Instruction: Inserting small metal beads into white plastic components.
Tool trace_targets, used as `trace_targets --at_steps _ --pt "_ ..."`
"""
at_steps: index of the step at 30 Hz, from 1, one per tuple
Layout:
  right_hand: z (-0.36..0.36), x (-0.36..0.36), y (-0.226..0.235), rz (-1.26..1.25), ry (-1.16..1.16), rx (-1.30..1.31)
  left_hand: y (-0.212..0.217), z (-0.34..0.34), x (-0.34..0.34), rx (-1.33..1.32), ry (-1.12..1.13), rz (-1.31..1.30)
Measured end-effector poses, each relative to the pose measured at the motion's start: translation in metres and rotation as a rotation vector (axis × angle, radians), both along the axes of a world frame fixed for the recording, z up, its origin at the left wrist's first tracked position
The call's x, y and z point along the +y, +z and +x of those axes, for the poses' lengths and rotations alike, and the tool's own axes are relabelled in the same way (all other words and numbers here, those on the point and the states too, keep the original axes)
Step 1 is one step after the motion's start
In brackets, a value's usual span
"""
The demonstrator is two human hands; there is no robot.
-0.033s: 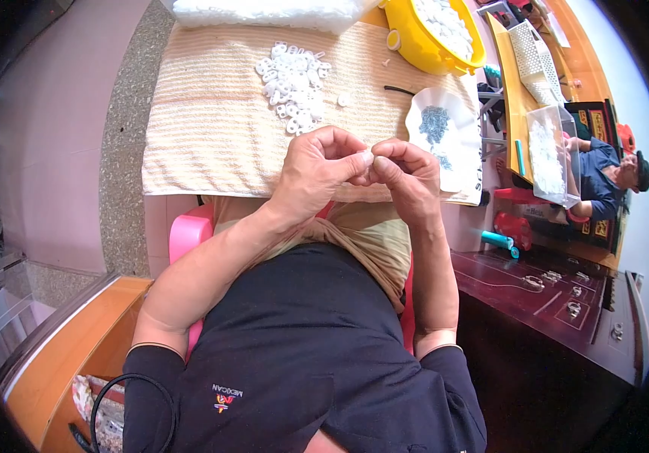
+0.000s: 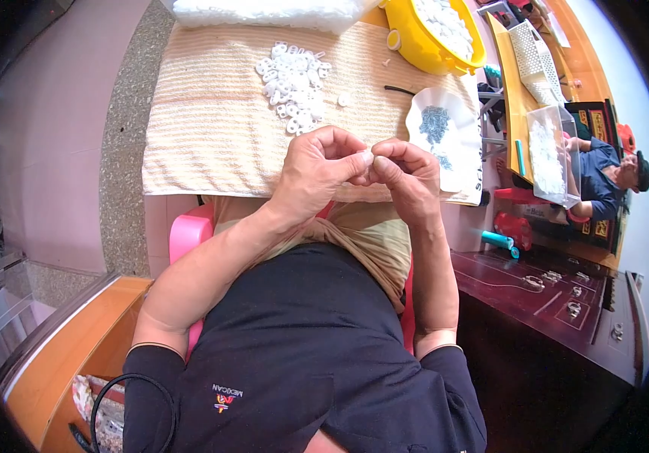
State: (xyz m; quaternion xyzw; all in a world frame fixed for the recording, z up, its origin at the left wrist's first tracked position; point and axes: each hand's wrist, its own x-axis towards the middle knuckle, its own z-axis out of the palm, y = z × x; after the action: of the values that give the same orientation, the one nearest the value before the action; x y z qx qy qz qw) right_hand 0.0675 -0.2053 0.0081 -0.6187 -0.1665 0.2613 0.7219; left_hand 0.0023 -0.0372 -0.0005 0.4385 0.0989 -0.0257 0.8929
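My left hand (image 2: 315, 167) pinches a small white plastic piece (image 2: 367, 158) between thumb and forefinger, over the near edge of the towel. Against it, the thumb and forefinger of my right hand (image 2: 415, 181) are pressed together; whatever they grip is too small to make out. Just beyond my left hand lies a heap of white plastic pieces (image 2: 292, 84), several with round holes. One loose white piece (image 2: 344, 100) rests beside the heap. To the right, a white scalloped dish (image 2: 456, 124) holds many tiny grey metal parts (image 2: 435, 123).
A striped cream towel (image 2: 203, 113) covers the table. At the far side stand a yellow tub (image 2: 407, 38) of white pieces and a clear bag (image 2: 264, 13). A thin black stick (image 2: 398, 90) lies near the dish. At right, another person (image 2: 604, 177) sits by a clear bin (image 2: 547, 162).
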Motion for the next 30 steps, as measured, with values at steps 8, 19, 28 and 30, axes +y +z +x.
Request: trace_targets --at_steps 8,19,28,30 --pt "-0.0014 0.0025 0.0008 -0.005 -0.027 0.075 -0.0004 -0.0005 -0.0005 -0.014 0.033 0.027" --pt "0.0003 0.0045 0.0009 -0.061 0.004 0.041 -0.0012 0.0001 0.0003 -0.092 0.056 0.118" --pt "-0.0003 0.0076 0.0008 -0.107 -0.030 -0.043 -0.0047 0.0004 -0.0012 -0.089 0.076 0.113" --pt "-0.0012 0.0097 0.0029 -0.082 -0.037 -0.033 -0.0044 0.0003 -0.0008 -0.101 0.070 0.131"
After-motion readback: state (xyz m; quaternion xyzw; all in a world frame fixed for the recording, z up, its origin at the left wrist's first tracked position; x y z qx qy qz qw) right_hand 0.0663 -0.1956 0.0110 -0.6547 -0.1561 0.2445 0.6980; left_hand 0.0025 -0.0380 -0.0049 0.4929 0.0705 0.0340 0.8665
